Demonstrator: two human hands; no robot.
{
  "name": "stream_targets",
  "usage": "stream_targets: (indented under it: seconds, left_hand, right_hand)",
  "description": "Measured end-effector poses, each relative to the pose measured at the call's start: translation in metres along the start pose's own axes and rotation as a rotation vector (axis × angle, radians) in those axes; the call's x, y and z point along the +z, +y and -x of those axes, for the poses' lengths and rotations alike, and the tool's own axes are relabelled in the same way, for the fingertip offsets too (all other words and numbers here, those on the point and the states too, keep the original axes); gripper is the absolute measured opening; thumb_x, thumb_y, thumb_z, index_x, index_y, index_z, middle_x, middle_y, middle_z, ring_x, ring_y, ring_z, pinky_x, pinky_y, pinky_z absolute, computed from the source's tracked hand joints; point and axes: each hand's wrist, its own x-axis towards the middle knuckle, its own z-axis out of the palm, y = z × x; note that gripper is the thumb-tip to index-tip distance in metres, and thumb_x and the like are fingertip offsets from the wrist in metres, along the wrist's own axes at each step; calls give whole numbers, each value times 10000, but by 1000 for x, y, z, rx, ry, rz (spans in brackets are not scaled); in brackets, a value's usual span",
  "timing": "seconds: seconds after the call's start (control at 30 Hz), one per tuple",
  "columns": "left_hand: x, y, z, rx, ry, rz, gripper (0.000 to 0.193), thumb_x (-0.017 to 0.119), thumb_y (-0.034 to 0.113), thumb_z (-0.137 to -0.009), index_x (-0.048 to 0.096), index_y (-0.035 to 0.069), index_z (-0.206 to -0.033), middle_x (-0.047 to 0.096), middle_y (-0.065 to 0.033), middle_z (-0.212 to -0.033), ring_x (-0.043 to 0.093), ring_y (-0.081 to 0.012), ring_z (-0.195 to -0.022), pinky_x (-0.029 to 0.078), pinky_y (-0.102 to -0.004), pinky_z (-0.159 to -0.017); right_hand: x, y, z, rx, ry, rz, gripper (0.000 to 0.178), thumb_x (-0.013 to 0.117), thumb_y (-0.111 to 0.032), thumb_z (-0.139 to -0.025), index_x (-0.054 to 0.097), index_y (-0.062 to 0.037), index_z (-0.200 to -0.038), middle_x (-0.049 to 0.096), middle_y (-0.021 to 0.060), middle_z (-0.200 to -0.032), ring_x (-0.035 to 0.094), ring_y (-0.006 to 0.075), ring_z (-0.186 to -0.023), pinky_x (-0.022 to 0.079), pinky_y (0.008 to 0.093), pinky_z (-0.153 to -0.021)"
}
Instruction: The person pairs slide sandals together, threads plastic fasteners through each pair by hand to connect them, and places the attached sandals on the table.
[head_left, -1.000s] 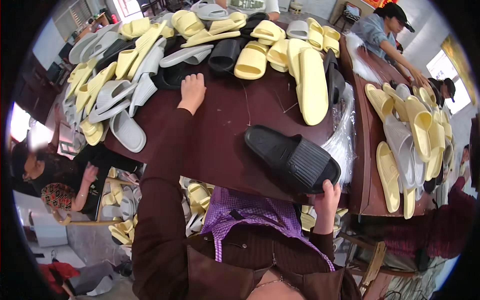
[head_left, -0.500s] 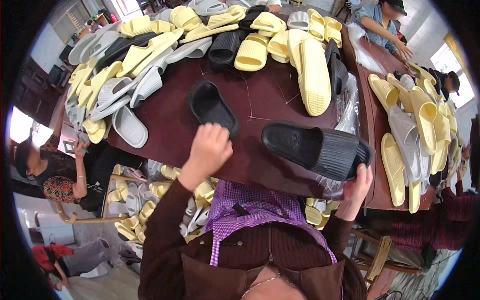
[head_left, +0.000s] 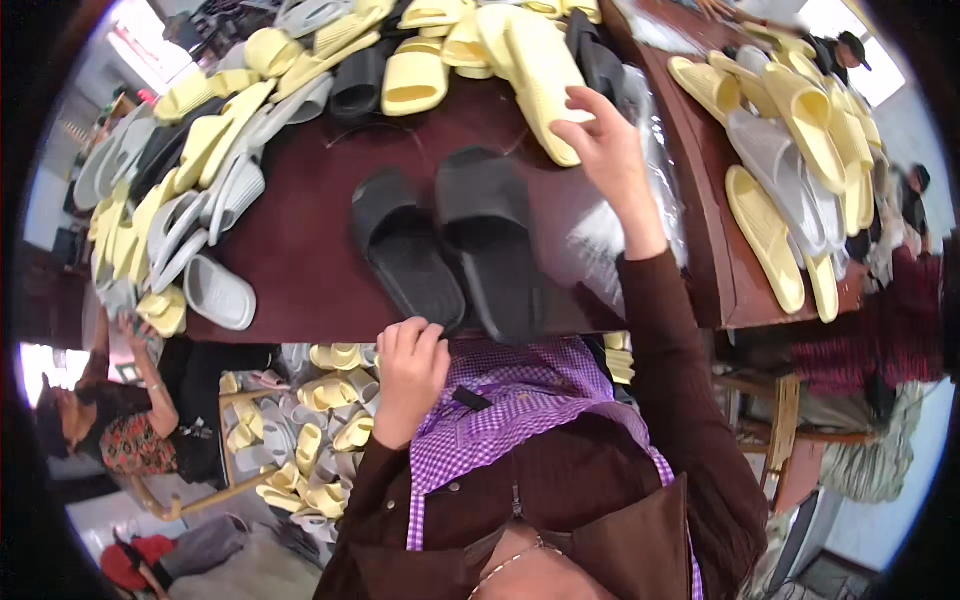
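While a heap of yellow and grey slippers (head_left: 325,390) shows below the near edge of the dark red surface (head_left: 310,190), beside a wooden rail (head_left: 215,497), whether a container holds it cannot be told. Clear plastic (head_left: 598,240) lies at the right of the surface, partly covered by the right forearm; its contents, if any, cannot be made out.

Two black slippers (head_left: 490,230) sit side by side near that edge, toes pointing away from the person. The hands are well apart. The left hand (head_left: 412,375) is curled at the edge by the heel of the left black slipper; its grip cannot be told. The right hand (head_left: 610,150) has thumb and fingers parted, above the near end of a large yellow slipper (head_left: 535,80); contact is unclear.

More slippers (head_left: 180,180) crowd the left and far sides. On a second table (head_left: 735,290) at right, yellow and grey slippers (head_left: 800,150) lie heaped.
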Motion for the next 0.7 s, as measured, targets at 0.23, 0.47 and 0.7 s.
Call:
stream_targets:
  seconds: [0.23,0.47,0.7]
  left_hand:
    - [-9,2,5,-44,51,102,230,654,6,-723,601,17,-947,593,-129,-913,547,-309,-844,420,-410,-752]
    - [-3,13,-22,43,56,146,237,652,-9,-730,597,0,-961,597,-133,-915,559,-314,-828,430,-409,-739]
    - [17,31,-39,103,34,225,246,648,-14,-731,594,7,-969,588,-134,-918,557,-315,-831,430,-405,-746]
  right_hand:
    - [-37,14,57,-72,227,-3,244,653,-56,-847,609,27,-1072,653,42,-889,604,89,-786,474,215,-700]
    - [-88,36,134,147,189,297,129,655,-41,-836,642,16,-951,650,53,-823,596,92,-732,476,239,-653]
    - [-93,55,184,118,208,514,114,662,-36,-805,636,15,-903,640,133,-804,622,205,-675,483,284,-617]
